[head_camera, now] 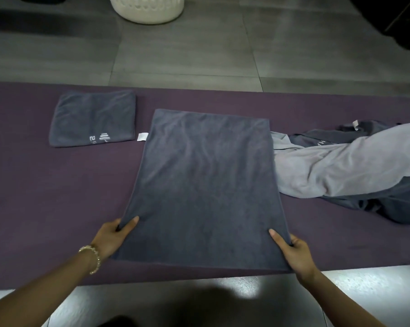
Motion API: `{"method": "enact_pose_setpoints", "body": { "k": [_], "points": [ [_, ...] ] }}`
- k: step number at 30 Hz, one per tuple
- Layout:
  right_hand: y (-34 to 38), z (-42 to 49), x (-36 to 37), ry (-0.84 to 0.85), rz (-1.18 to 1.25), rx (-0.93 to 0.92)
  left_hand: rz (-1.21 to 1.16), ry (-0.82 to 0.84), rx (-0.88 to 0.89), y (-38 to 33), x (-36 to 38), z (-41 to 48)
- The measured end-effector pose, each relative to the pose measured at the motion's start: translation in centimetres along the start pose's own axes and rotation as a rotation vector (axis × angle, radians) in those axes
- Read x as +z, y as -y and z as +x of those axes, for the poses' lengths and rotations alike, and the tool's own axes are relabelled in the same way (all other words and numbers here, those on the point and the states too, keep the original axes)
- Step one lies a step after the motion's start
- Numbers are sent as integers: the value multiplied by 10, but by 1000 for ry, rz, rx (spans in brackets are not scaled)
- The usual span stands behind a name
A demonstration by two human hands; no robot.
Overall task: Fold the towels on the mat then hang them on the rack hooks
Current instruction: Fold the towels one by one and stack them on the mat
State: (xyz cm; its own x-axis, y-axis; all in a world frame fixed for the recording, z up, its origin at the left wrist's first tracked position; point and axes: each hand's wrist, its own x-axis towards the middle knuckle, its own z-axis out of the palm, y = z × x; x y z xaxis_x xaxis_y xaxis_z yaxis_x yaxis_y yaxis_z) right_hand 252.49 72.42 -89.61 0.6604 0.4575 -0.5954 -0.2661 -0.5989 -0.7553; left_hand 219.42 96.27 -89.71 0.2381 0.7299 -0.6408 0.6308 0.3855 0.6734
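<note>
Both hands pinch the dark grey towel's (204, 185) near corners, left hand (115, 234) at 7 o'clock, right hand (291, 250) at 5, probably for folding it away across the mat (57, 197).

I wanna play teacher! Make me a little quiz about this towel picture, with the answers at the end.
1. True or false: the left hand and the right hand each grip a side edge of the spread towel.
2. Where does the folded towel lie? A. On the purple mat, to the left of the spread towel. B. Held up in both hands. C. Under the spread towel.
3. Fill in: the unfolded pile of towels lies to the ____ of the spread towel.
Key: 1 true; 2 A; 3 right.
</note>
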Motion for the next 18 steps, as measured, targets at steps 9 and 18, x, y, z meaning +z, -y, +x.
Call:
{"method": "enact_pose_setpoints", "body": {
  "k": [9,18],
  "points": [
    [102,46,17,36,335,-116,-476,26,-90,-94,-20,56],
    [90,132,37,-276,-249,-187,231,-183,53,-76,-5,126]
  ]
}}
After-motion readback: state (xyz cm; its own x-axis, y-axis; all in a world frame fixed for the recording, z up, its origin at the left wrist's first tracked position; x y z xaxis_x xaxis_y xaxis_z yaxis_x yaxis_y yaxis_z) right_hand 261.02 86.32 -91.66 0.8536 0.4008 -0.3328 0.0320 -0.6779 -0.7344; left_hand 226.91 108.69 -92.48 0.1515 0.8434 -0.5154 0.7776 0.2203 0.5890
